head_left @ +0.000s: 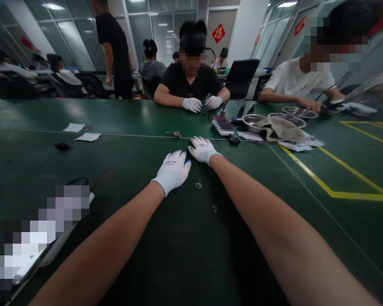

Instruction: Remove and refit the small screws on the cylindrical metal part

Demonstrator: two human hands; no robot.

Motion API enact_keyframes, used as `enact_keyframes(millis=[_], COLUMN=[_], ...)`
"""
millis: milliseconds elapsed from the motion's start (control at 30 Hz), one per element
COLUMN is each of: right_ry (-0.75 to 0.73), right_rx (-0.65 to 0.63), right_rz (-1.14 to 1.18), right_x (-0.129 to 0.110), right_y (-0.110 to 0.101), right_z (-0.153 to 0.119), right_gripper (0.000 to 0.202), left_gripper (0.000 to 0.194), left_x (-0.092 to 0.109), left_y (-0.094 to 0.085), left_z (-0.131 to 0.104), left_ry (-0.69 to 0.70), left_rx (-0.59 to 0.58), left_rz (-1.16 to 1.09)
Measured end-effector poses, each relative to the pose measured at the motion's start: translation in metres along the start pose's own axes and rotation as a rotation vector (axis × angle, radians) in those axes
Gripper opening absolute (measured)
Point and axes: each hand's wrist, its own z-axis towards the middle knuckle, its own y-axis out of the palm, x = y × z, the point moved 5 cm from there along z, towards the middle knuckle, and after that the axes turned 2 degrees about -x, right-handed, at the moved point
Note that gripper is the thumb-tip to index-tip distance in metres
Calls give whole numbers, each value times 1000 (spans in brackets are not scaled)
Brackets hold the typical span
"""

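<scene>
My left hand (173,173), in a white glove with blue fingertips, rests palm down on the green table with its thumb apart from the fingers. Just ahead and to the right, my right hand (204,151) lies palm down in a matching glove, fingers spread. Neither hand shows anything held, though the undersides are hidden. Nearer to me on the tabletop are a small round metal part (198,185) and several small metal rings (214,208). Beyond my fingertips lies a small metal cylinder with a thin shaft (174,134).
Metal bowls (254,122) and a grey cloth (284,128) stand at the back right, near yellow tape lines (332,193). White papers (88,137) and a dark object (61,146) lie left. A blurred-out device (54,229) is at front left. Co-workers sit across the table.
</scene>
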Motion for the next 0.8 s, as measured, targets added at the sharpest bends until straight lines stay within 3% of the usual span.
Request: enact_keyframes(millis=[200, 467, 567, 700, 800], right_ry=[-84, -125, -98, 51, 52], right_rx=[-6, 141, 267, 475, 466], right_rz=[59, 488, 563, 462, 269], right_x=[-2, 11, 16, 18, 0], right_y=[2, -3, -4, -13, -21], right_z=[-46, -130, -151, -171, -180], right_gripper=[54, 66, 65, 48, 34], left_gripper=[57, 57, 54, 46, 41], left_x=[7, 29, 36, 31, 17], left_y=[-5, -7, -4, 1, 6], left_z=[-6, -19, -28, -29, -26], left_ry=[37, 108, 161, 135, 40], left_rx=[8, 26, 14, 56, 193], left_rz=[-121, -363, -525, -914, -1197])
